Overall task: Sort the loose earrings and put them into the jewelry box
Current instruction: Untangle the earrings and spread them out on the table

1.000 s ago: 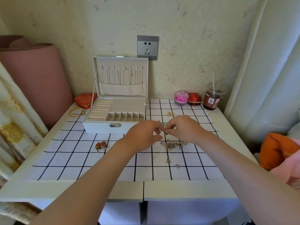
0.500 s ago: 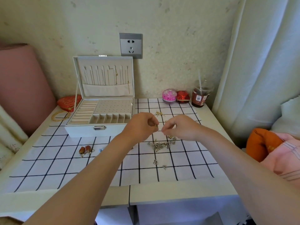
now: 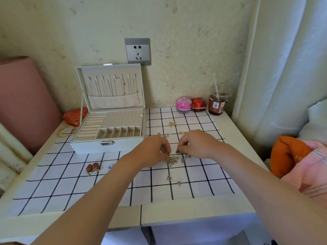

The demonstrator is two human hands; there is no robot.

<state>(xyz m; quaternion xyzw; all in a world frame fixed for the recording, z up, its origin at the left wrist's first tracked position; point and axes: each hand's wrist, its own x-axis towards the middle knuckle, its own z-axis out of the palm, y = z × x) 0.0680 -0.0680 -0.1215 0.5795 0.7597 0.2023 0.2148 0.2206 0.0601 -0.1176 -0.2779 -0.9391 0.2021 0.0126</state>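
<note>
A white jewelry box (image 3: 108, 144) stands open at the back left of the checked cloth (image 3: 70, 175), its lid upright. A pile of small silver earrings (image 3: 174, 160) lies mid-cloth. My left hand (image 3: 154, 151) pinches into the pile's left edge. My right hand (image 3: 196, 144) pinches a small earring just above the pile. Two silver heart earrings (image 3: 169, 178) lie nearer me. Gold earrings (image 3: 173, 123) rest further back. A pair of amber drop earrings (image 3: 92, 167) lies to the left.
A pink round case (image 3: 183, 104), a red box (image 3: 199, 104) and a plastic cup with a straw (image 3: 217, 103) stand at the back right. A red pouch (image 3: 74, 116) and gold bangles (image 3: 66, 131) lie left of the box. A curtain (image 3: 283, 68) hangs right.
Both hands have dropped from mid-air, where they held one earring together, down to the pile of silver earrings. The camera has turned right.
</note>
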